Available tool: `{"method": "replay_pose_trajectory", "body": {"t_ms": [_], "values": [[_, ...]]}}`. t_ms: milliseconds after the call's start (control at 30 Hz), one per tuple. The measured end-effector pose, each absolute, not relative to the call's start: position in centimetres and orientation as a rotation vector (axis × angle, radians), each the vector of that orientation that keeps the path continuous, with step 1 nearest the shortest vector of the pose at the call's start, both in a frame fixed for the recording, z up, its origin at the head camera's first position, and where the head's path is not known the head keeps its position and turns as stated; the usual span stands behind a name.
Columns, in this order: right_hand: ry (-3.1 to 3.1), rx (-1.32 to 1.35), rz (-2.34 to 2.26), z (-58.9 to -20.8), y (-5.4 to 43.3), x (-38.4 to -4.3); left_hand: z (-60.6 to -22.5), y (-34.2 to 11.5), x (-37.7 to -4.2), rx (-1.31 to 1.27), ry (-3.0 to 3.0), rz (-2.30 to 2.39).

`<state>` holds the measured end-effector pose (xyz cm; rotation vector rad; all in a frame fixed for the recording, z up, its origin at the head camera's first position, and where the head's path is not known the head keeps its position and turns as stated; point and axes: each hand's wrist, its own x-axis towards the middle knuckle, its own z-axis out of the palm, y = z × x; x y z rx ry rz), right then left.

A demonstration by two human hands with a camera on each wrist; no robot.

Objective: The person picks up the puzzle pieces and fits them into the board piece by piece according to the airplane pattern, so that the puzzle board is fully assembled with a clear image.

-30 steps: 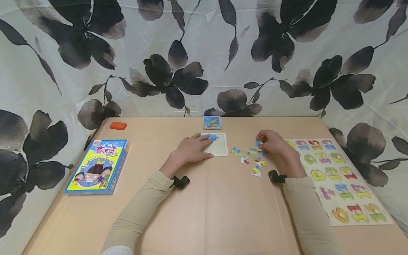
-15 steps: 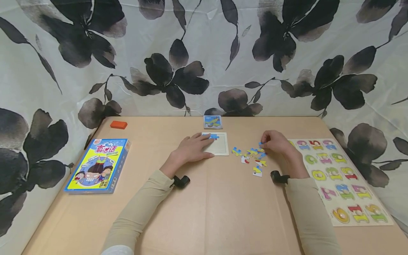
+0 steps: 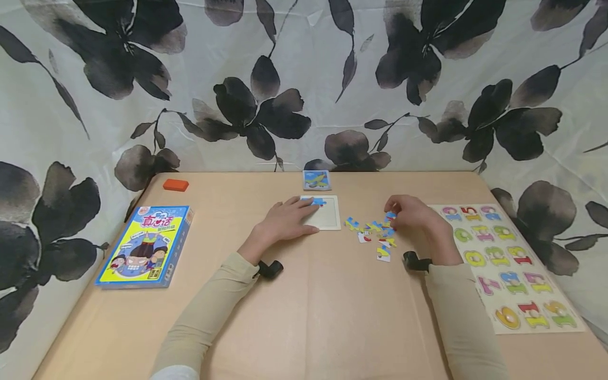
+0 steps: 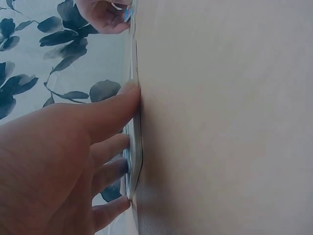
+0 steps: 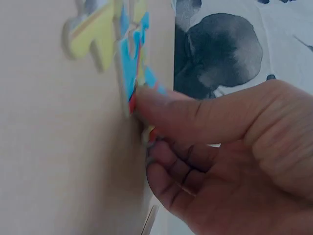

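Observation:
My left hand (image 3: pixel 285 220) lies with straight fingers over the left side of a white puzzle tray (image 3: pixel 331 220). In the left wrist view its thumb (image 4: pixel 128 95) presses at the tray's near edge. Blue puzzle pieces (image 3: pixel 319 201) sit at the tray's top left, partly covered by the fingers. To the right of the tray, my right hand (image 3: pixel 415 217) pinches a small blue puzzle piece (image 3: pixel 390 215) between thumb and fingers. It is just above the far right of the loose puzzle pieces (image 3: pixel 374 226); the right wrist view shows blue, red and yellow at the thumb tip.
A picture card of a yellow plane (image 3: pixel 316 181) lies behind the tray. On the left are a blue and yellow box (image 3: pixel 144 250) and an orange block (image 3: pixel 176 185). A sheet of colourful figures (image 3: pixel 508 253) lies at the right, partly under the right forearm.
My right hand has shifted slightly right and then back left, with the puzzle piece turning more into view between the fingers. The left hand stays on the tray.

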<state>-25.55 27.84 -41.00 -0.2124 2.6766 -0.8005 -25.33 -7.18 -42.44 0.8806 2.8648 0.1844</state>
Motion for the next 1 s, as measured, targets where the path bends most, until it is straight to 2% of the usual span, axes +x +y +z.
{"method": "replay_pose_trajectory", "body": {"t_ms": [400,1000], "values": [[2.793,-0.242,-1.017,-40.4,26.7,-25.6,-42.7,-7.2,-25.3,0.878,2.868,0.166],[2.548,-0.082,-1.604,-42.4,16.9,-28.0,-42.7,-7.2,-25.4,0.883,2.871,0.173]]}}
